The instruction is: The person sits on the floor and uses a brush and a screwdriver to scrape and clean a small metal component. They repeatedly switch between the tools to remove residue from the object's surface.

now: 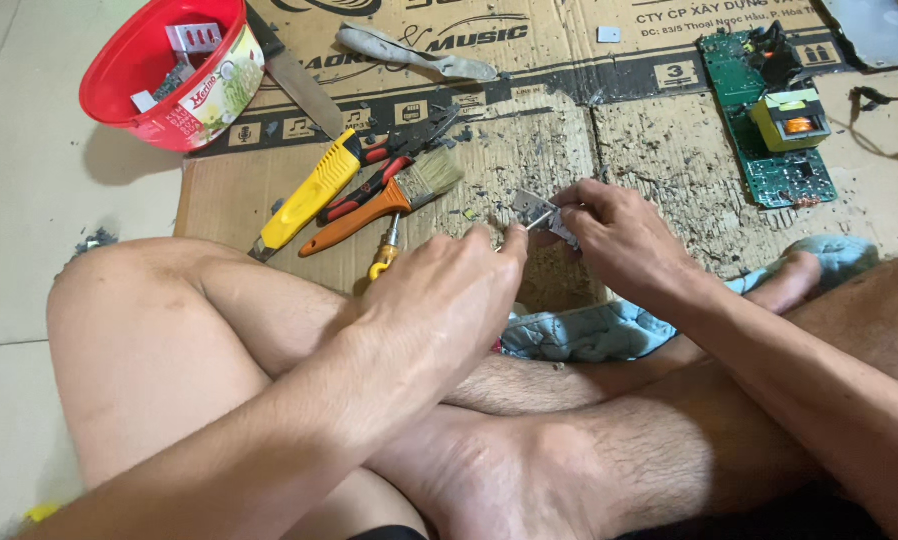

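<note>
I sit cross-legged on the floor with both hands meeting over a sheet of cardboard (529, 150). My left hand (447, 295) pinches one end of a small grey metal piece (531, 207). Holding its other end, my right hand (619, 238) also has a small pale part under its fingers. What lies between the fingertips is mostly hidden. Just left of my hands lie a screwdriver with a yellow handle (384, 258), an orange-handled paintbrush (389, 198), red-handled pliers (389, 165) and a yellow utility knife (309, 195).
A red plastic tub (164, 110) with metal bits stands at the back left, a long blade (294, 75) beside it. A green circuit board (774, 110) with a yellow transformer lies back right. A grey rag (414, 55) sits at the back; blue cloth (589, 330) lies by my legs.
</note>
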